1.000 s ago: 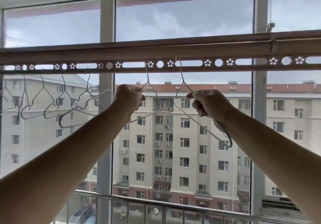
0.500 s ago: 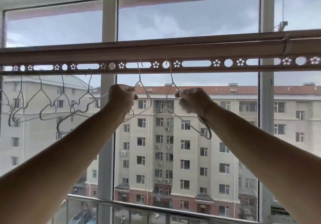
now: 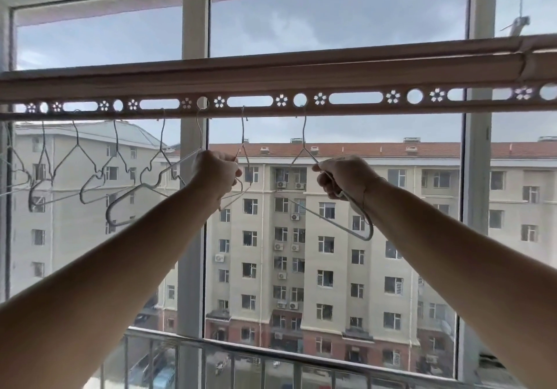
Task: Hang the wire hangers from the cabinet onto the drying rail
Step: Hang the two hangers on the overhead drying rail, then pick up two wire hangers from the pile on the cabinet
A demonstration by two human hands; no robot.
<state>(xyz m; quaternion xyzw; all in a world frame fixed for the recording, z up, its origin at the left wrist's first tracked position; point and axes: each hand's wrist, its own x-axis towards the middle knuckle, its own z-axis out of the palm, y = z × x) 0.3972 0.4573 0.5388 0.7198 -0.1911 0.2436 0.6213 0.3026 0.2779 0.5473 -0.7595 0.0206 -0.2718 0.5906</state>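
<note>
Overhead, both hands grip wire hangers just below the drying rail (image 3: pixel 271 79): left hand (image 3: pixel 215 174) on one hanger (image 3: pixel 243 135), right hand (image 3: pixel 346 177) clenched on another hanger (image 3: pixel 304 135), hooks pointing straight up at the slots.

No text, label, brand, number or sign can be read anywhere; only flower-shaped cut-outs are seen on the drying rail (image 3: pixel 271 82).

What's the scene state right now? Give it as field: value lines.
place: window, drying rail across it
left hand: gripping wire hanger, hook at a long slot
right hand: gripping second wire hanger, hook at a round hole
hung already: row of hangers on the rail's left part
hooks seated: cannot tell
cabinet: not in view
</note>
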